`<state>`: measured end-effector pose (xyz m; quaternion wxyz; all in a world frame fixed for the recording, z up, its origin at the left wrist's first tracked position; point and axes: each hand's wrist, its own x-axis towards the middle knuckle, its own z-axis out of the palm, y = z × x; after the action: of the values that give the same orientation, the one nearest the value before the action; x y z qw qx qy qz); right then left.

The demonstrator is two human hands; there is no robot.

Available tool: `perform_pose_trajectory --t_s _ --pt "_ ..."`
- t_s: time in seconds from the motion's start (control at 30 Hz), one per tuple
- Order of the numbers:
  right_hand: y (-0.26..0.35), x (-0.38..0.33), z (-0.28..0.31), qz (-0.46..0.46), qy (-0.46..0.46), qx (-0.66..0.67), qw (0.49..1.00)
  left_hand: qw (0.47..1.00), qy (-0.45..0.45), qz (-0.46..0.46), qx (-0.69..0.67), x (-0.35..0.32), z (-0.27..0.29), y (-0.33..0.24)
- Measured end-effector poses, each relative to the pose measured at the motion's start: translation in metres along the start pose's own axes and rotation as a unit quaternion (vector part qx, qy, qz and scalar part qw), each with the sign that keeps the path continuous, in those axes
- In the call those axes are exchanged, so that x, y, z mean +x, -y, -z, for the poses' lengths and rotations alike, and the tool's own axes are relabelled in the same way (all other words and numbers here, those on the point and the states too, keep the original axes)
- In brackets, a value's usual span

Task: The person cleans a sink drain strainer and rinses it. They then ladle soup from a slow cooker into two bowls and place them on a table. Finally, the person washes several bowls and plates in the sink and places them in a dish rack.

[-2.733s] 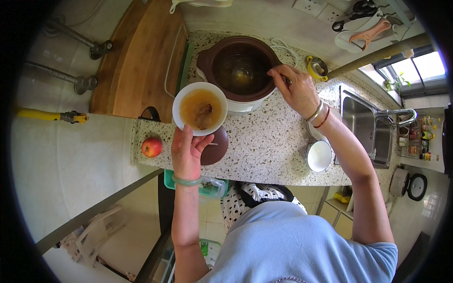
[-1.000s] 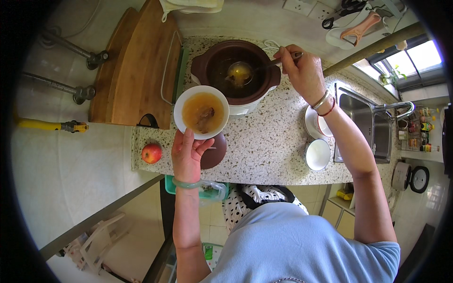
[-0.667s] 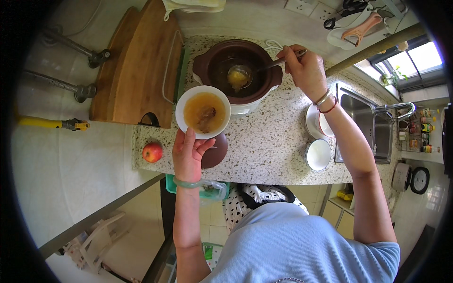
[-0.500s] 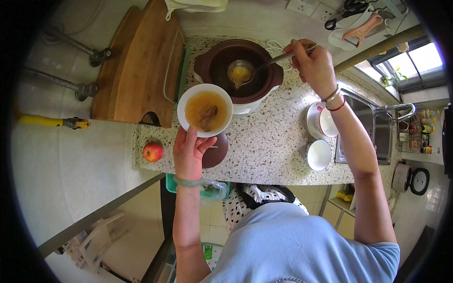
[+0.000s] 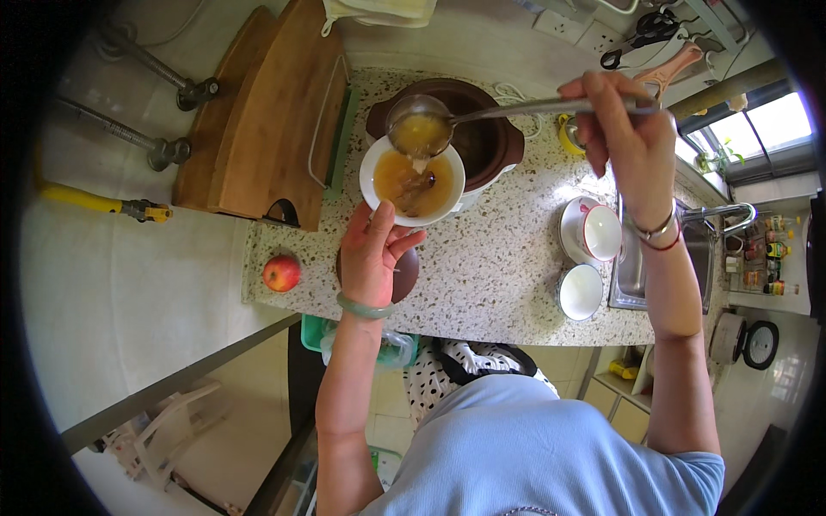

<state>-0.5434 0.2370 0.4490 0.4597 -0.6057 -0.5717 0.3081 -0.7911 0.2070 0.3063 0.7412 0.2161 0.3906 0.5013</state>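
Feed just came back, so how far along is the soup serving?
Done: the white bowl in the left hand already holds broth. In hand: the right hand tips a full ladle over it. Left: two white cups on the counter look empty.

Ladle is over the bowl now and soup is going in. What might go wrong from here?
1. The white bowl already looks well filled with broth; more from the ladle may overflow onto the left hand holding it from below.
2. The bowl is held in the air beside the brown pot, not set on the speckled counter; a tilt could spill it.
3. The right hand grips the long handle far from the scoop, so it may wobble.
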Motion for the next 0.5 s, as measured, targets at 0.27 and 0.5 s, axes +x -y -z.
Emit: perform_pose_trajectory --t_s 0.27,0.5 --pt "-0.025 -0.041 0.001 0.513 0.145 -0.218 0.818 1.000 0.019 -0.003 -0.003 -0.005 -0.003 0.000" --pt "-0.048 -0.046 0.015 0.478 0.073 -0.187 0.855 1.000 0.023 -0.006 0.006 -0.005 0.005 0.003"
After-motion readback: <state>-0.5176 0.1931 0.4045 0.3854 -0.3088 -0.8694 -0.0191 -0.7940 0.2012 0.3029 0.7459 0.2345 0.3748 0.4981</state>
